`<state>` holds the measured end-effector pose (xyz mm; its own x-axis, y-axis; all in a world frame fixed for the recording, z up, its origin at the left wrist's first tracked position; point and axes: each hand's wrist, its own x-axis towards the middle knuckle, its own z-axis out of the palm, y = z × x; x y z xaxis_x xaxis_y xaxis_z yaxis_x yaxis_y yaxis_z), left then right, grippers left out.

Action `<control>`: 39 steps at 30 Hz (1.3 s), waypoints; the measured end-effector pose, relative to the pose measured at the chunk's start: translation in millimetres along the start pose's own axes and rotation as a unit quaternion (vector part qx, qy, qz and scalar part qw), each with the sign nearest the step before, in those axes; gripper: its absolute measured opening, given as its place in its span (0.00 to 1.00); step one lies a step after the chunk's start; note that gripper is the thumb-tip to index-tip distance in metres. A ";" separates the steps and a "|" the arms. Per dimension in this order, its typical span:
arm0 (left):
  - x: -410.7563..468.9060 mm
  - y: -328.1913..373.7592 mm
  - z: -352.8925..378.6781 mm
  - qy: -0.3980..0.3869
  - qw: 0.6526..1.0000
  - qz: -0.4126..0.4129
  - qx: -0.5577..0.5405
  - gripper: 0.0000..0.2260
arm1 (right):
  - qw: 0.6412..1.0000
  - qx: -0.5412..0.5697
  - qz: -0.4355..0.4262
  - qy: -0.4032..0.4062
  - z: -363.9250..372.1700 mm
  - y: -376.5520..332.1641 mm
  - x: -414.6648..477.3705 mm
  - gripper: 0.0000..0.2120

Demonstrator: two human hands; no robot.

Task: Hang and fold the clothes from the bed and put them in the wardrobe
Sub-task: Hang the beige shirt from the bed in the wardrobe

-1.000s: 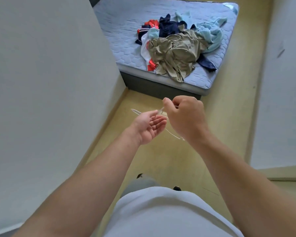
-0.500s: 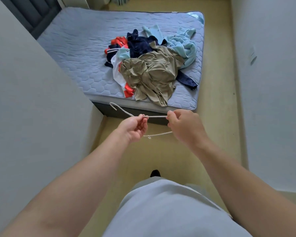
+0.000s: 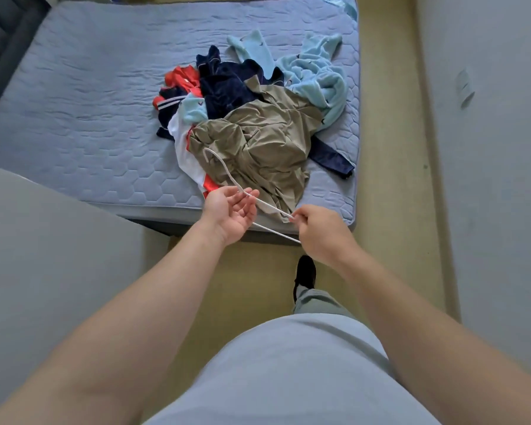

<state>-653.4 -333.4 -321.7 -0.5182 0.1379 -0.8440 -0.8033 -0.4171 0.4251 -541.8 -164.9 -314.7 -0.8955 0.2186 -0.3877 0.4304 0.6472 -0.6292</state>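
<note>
Mattress (image 3: pixel 89 118) lies open left of the clothes pile (image 3: pixel 258 133); left wall (image 3: pixel 43 240) and right wall (image 3: pixel 497 179) flank the floor (image 3: pixel 390 179)

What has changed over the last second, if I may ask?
The person stepped toward the bed, carrying the hanger up to the clothes. The left hand loosened its grip and lies open under the hanger; the right hand still pinches it. The clothes stayed put.

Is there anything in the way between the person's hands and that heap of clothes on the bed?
Nothing visible blocks them. The clothes pile lies by the near edge of the bed, straight ahead of the left hand and right hand. Only the white hanger they carry lies between.
</note>
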 end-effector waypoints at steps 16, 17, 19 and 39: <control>140.5 130.8 53.7 0.049 0.971 0.059 0.225 0.05 | 0.982 -0.061 0.057 -0.170 6.1 -85.1 210.0 0.28; 150.5 135.5 49.8 0.037 0.964 0.056 0.258 0.06 | 0.984 -0.040 0.061 -0.160 13.1 -93.6 221.7 0.32; 169.5 145.3 41.0 0.005 0.952 0.040 0.302 0.08 | 0.990 0.003 0.068 -0.126 27.5 -107.6 243.8 0.34; 436.0 217.2 -27.0 0.108 0.874 -0.145 0.451 0.04 | 0.972 0.093 0.217 0.011 152.7 -108.9 382.1 0.18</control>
<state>-1046.0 -388.2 -606.2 -0.2643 -0.0934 -0.9599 -0.8470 0.4984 0.1847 -913.6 -263.3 -497.2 -0.6269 0.4584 -0.6299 0.7788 0.3481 -0.5218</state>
